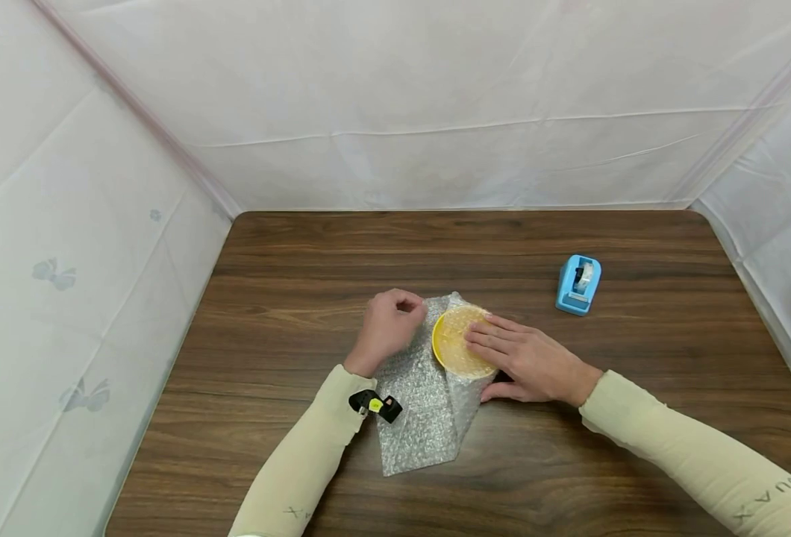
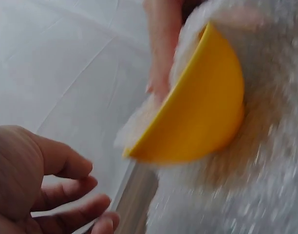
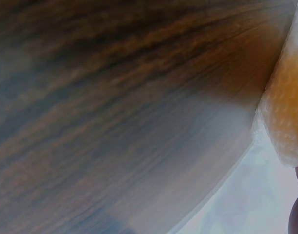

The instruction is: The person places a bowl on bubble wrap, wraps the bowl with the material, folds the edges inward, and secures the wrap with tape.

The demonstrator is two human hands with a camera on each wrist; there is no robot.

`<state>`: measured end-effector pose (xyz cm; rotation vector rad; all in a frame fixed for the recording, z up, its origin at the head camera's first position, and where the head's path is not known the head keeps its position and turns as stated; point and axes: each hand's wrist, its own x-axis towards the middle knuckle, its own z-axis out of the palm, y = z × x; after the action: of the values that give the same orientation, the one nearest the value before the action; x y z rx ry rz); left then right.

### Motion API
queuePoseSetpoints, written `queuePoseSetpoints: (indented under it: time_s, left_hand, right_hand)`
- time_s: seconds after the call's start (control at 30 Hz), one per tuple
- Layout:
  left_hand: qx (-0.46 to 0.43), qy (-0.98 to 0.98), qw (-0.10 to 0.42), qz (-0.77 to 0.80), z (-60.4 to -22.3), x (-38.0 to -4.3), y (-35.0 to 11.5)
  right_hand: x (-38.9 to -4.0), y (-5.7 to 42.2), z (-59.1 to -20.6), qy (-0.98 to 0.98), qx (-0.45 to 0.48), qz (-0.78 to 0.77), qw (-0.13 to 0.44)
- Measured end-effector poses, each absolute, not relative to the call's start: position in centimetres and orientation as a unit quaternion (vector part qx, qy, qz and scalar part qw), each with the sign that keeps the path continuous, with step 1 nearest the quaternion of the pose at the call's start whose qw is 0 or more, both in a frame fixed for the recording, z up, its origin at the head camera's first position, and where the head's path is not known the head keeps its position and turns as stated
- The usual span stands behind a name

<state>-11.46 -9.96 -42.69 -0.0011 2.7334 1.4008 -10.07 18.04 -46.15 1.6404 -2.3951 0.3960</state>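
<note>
A yellow bowl (image 1: pixel 439 344) stands on a sheet of bubble wrap (image 1: pixel 417 421), with one side of the sheet folded over its mouth. My right hand (image 1: pixel 533 364) lies on that folded part, its straight fingers pressing the wrap over the bowl and the thumb lower down by the wrap's edge. To the left of the bowl, my left hand (image 1: pixel 387 328) hovers over the sheet's upper left edge. In the left wrist view its loosely bent fingers (image 2: pixel 73 214) hold nothing and are apart from the bowl. The right wrist view catches just the wrapped bowl's side (image 3: pixel 290 107).
A blue tape dispenser (image 1: pixel 578 287) with a roll of clear tape stands to the right, beyond my right hand. The dark wooden table (image 1: pixel 288 298) is enclosed by white sheeting (image 1: pixel 395 171) at the back and sides. A black strap (image 1: pixel 375 406) circles my left wrist.
</note>
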Motion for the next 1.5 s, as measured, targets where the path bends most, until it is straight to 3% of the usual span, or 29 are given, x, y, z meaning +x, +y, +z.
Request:
queuePoseSetpoints:
  time_s: [0.13, 0.47, 1.03, 1.5]
  left_hand:
    - [-0.042, 0.925, 0.02, 0.376, -43.1, -11.9, -12.3]
    - [-0.041, 0.966, 0.061, 0.247, -44.4, -11.6, -14.9]
    - [-0.079, 0.85, 0.096, 0.513, -43.4, -11.5, -16.0]
    - [-0.082, 0.815, 0.081, 0.568, -41.6, -11.1, -15.8]
  right_hand:
    - [-10.1, 18.0, -46.2, -0.811, 0.558, 0.138, 0.105]
    - [-10.0, 18.1, -46.2, -0.815, 0.553, 0.139, 0.104]
    - [-9.9, 18.2, -46.2, -0.818, 0.548, 0.14, 0.105]
    - [-10.0, 18.1, -46.3, -0.815, 0.55, 0.146, 0.109]
